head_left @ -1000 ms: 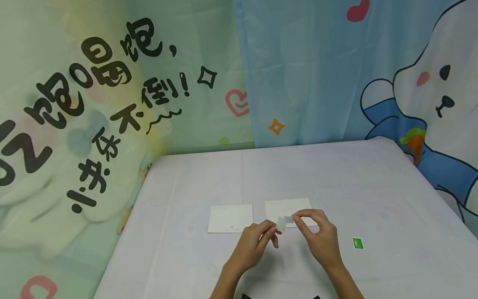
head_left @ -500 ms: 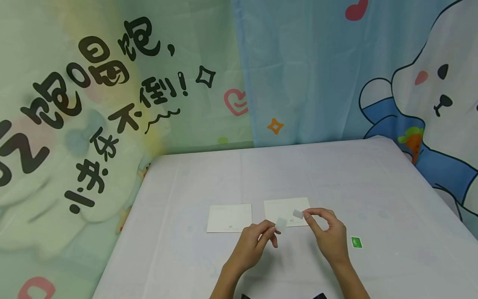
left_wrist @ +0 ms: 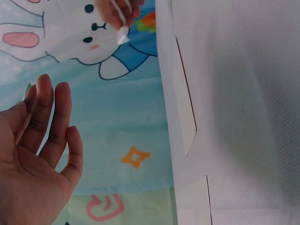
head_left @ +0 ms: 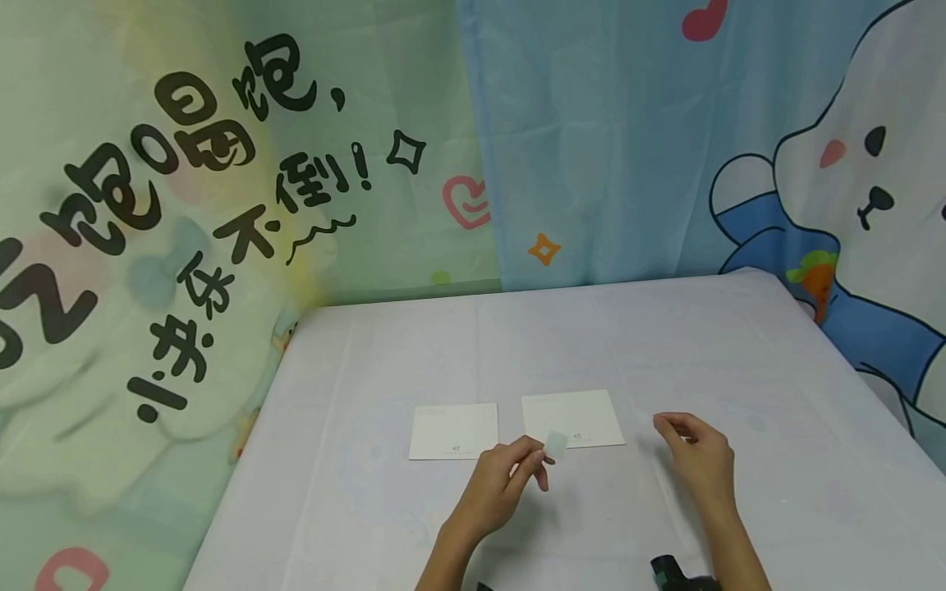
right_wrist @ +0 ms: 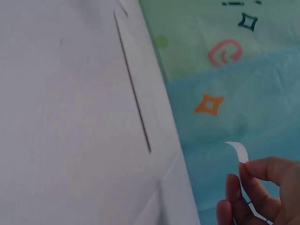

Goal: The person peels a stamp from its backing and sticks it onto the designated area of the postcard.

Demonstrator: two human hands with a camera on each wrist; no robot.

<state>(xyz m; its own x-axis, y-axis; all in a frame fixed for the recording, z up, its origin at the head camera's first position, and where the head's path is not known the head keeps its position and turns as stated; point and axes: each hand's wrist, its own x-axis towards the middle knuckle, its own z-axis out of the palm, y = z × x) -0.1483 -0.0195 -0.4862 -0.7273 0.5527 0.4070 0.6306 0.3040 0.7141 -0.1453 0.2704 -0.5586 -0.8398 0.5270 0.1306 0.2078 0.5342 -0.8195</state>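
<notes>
My left hand (head_left: 510,476) pinches a small pale square sticker (head_left: 556,444) between thumb and fingertips, in front of the right-hand white card (head_left: 576,414). In the left wrist view a sliver of green shows at the thumb and index tips of that hand (left_wrist: 44,140), while its other fingers stand loosely apart. Off to the right, my right hand (head_left: 698,460) is raised over the table. Its thumb and index finger pinch a curled white paper slip (right_wrist: 240,151), seen in the right wrist view.
A second white card (head_left: 452,431) lies left of the first on the white tablecloth (head_left: 414,353). Printed curtains (head_left: 613,148) hang behind the table. A black device (head_left: 680,574) sits by my right forearm at the bottom edge.
The paper slip has come apart from the sticker, and my right hand has carried it to the right. That hand now covers where the green stamp-like piece lay. My left hand stays nearly still.
</notes>
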